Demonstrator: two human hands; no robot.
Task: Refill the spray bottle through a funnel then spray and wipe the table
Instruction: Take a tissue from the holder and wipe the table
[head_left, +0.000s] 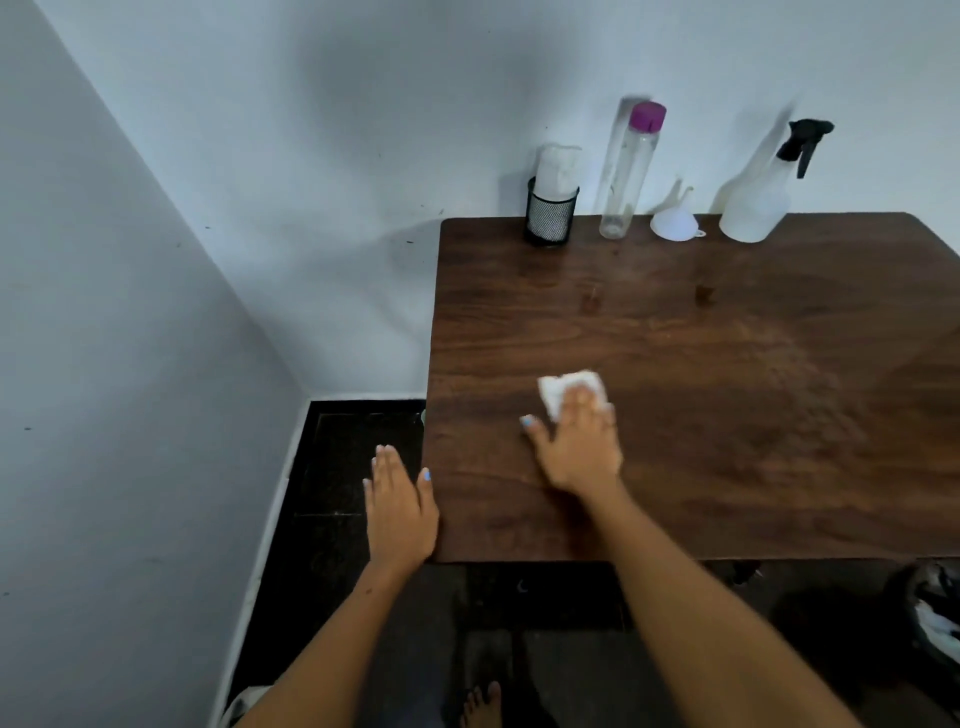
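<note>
A person's right hand (576, 447) is pressing a white tissue (563, 389) flat against the wooden table (727, 415), fingers spread, while the left hand (400, 506) is hovering empty and unclenched beside the table's edge. The spray bottle (758, 202), funnel (674, 221) and clear bottle (626, 171) are standing along the wall.

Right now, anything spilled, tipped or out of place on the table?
Nothing tipped. The white plastic funnel rests mouth-down beside the translucent spray bottle. The brown wooden table shows a mottled, possibly wet patch at right; the right hand presses a white cloth elsewhere.
</note>
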